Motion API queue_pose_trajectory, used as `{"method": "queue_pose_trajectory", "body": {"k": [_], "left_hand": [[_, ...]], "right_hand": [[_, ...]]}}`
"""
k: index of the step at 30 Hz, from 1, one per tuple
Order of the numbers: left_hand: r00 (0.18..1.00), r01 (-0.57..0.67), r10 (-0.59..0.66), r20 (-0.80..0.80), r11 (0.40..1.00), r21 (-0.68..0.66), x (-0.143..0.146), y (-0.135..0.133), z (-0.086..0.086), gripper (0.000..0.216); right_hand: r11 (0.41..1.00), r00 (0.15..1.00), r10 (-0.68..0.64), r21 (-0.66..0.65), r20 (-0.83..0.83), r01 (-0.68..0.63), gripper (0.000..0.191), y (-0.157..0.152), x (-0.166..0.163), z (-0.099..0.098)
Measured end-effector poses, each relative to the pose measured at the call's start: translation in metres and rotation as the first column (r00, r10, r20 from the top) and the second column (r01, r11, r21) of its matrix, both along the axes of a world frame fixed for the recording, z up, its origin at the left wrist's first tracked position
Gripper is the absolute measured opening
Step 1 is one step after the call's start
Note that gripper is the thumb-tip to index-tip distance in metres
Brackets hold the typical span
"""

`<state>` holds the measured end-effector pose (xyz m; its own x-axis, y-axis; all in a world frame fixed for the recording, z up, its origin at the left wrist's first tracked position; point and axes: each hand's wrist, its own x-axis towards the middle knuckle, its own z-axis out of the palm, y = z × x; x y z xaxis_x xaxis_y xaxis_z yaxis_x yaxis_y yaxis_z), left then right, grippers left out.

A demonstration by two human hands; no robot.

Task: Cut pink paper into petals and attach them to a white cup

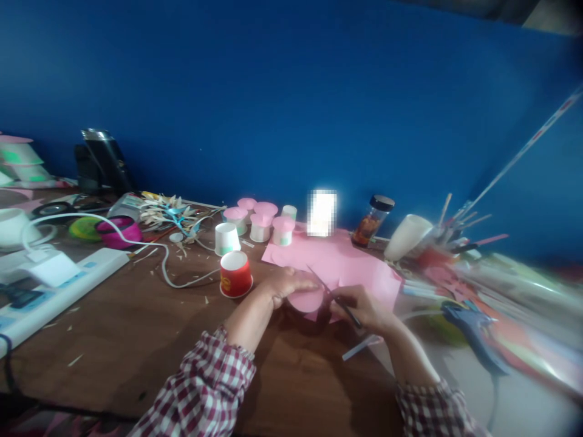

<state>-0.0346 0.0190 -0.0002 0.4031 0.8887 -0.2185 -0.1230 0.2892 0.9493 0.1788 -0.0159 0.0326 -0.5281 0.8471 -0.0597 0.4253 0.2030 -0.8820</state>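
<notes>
A deep blue wall (pixel 291 91) backs a cluttered wooden table (pixel 127 328). Just right of the red cup (pixel 235 274), the left hand (pixel 286 284) pinches a pink disc (pixel 304 300) between thumb and fingers, forearm angled in low over the wood. Further right of the cup, the right hand (pixel 364 306) curls its fingers around the scissors (pixel 325 290), blades at the disc's edge. The disc looks nearly round; blur hides how much trimming remains. Behind the cup, several pink-topped cups (pixel 262 221) seem finished, while a plain white cup (pixel 226 238) has no top.
</notes>
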Motion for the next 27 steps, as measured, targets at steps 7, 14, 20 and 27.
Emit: {"method": "queue_pose_trajectory", "body": {"k": [7,14,20,27], "left_hand": [[0.998,-0.057,0.058,0.012,0.996,-0.064,0.001,0.001,-0.002,0.035],[0.995,-0.097,0.095,-0.020,0.991,-0.097,0.000,0.000,0.002,0.036],[0.995,-0.098,0.098,0.014,0.995,0.020,0.007,-0.004,0.006,0.036],[0.973,-0.220,0.215,0.079,0.973,0.069,0.017,-0.005,0.000,0.042]], "right_hand": [[0.999,1.000,-0.021,0.027,-0.001,0.021,0.020,-0.001,0.000,0.003],[0.994,0.993,-0.112,0.013,-0.029,0.112,0.027,0.008,0.004,-0.018],[0.952,0.896,-0.299,-0.042,-0.327,0.302,0.043,0.012,-0.010,-0.028],[0.922,0.776,-0.378,-0.130,-0.504,0.364,0.037,0.012,-0.029,-0.033]]}}
